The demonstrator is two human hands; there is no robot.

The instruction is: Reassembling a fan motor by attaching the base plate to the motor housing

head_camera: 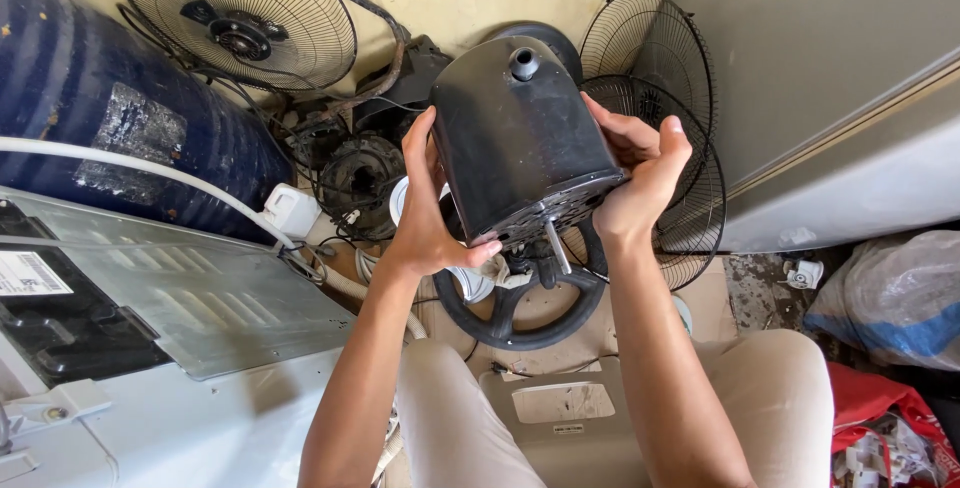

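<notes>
Between both hands — left [425,223], right [640,173] — clamped: scuffed, matte-black, rounded plastic motor housing [520,138].

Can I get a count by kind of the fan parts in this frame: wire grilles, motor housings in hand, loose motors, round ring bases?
Wire grilles: 3, one top left and two overlapping at right
Motor housing: 1, gripped by the left hand and right hand
Loose motor: 1
Ring base: 1
Total: 6
</notes>
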